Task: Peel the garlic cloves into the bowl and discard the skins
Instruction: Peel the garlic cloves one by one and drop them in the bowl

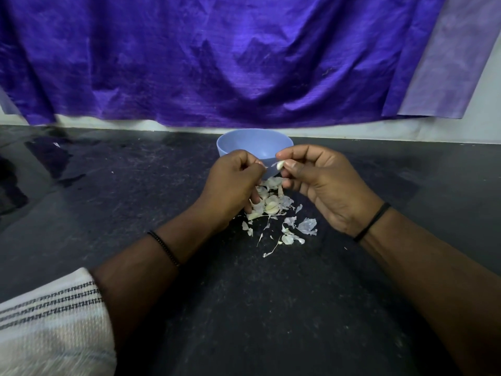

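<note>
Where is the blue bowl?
In the head view, the bowl sits in the middle of the dark counter, just behind both hands, below the purple cloth. The pile of skins lies in front of it.

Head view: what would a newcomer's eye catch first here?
Mid-frame, the right hand pinches a garlic clove while the left hand pulls at its skin, just in front of the blue bowl. Below them, pale skins litter the dark counter; a purple cloth fills the background.

Dark counter point(108, 185) lies open at left, right and bottom of frame; skins point(273, 210) litter the centre, bowl point(254, 145) behind, seemingly near the cloth-hung wall point(217, 63).
</note>
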